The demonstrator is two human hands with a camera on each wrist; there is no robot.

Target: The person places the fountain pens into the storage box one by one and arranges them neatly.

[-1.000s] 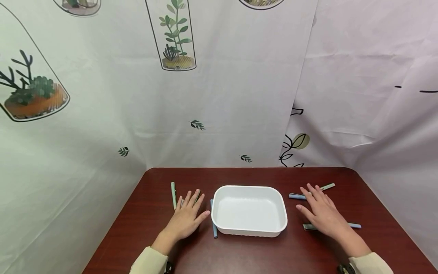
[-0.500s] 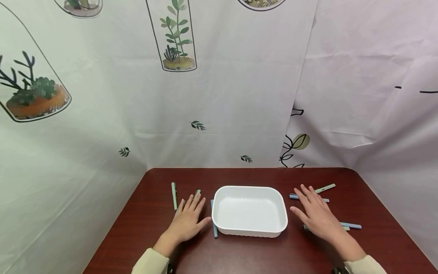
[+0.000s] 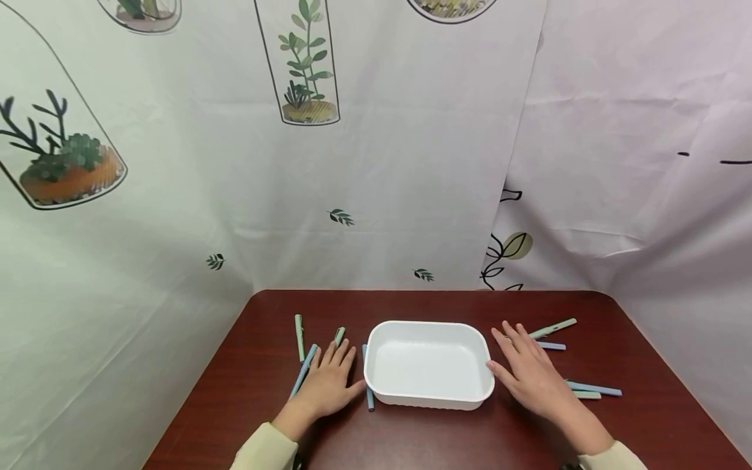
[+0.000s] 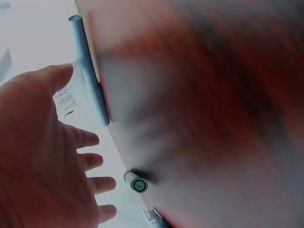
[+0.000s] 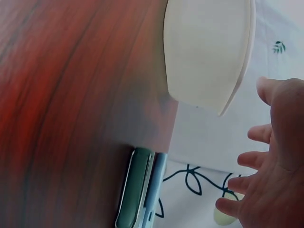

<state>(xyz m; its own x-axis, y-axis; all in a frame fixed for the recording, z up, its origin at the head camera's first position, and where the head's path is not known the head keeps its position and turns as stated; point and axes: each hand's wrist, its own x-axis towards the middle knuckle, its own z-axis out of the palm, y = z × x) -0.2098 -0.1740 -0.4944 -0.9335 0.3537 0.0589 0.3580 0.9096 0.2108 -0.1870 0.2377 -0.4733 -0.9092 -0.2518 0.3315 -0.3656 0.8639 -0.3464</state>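
A white rectangular bin [image 3: 429, 365] stands mid-table in the head view. My left hand [image 3: 329, 385], fingers straight and spread, is left of it, over a green pen [image 3: 339, 335]. A blue pen [image 3: 304, 369] lies left of that hand; another blue pen [image 3: 369, 396] lies along the bin's left side. My right hand [image 3: 530, 375], also spread, is at the bin's right, its thumb near the rim; the right wrist view shows a gap between thumb and bin [image 5: 209, 47]. Neither hand holds anything. Under the right wrist, a blue pen [image 3: 596, 388] and a green pen [image 3: 587, 395] are partly hidden.
Farther back on the right, a green pen [image 3: 553, 328] and a blue pen [image 3: 552, 346] lie close together. Another green pen [image 3: 299, 336] lies at the back left. The dark red table [image 3: 446, 437] meets a printed white cloth [image 3: 376, 163] behind.
My right hand has moved left toward the bin, uncovering more of the pens on the right. My left hand has shifted slightly right and nearer, uncovering a blue and a green pen.
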